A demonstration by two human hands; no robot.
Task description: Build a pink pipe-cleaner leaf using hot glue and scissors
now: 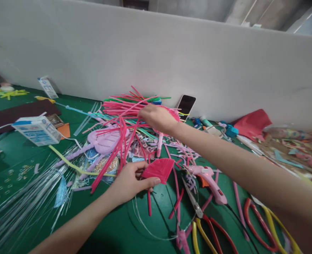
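Between the thumb and fingers of my left hand [130, 181] is a red-pink fan-shaped petal [159, 170] that looks made of pipe cleaners laid side by side. My right hand [158, 118] reaches over a heap of pink pipe cleaners [118, 107], its fingers curled down and closed on a pink pipe cleaner [135, 132]. Its fingertips are partly hidden. Just left of them, several bent pipe cleaners hang over a lilac leaf-shaped piece [104, 141]. Below my right forearm lies a pink glue gun [209, 180], beside pliers [198, 208] with red and yellow handles.
A phone [187, 105] leans on the white panel [156, 53] at the back. Blue-and-white cartons [37, 130] and a bundle of thin wires [31, 197] are at left on the green table [102, 229]. Red-and-yellow-handled tools [260, 224] lie at lower right, below a red sheet [253, 124].
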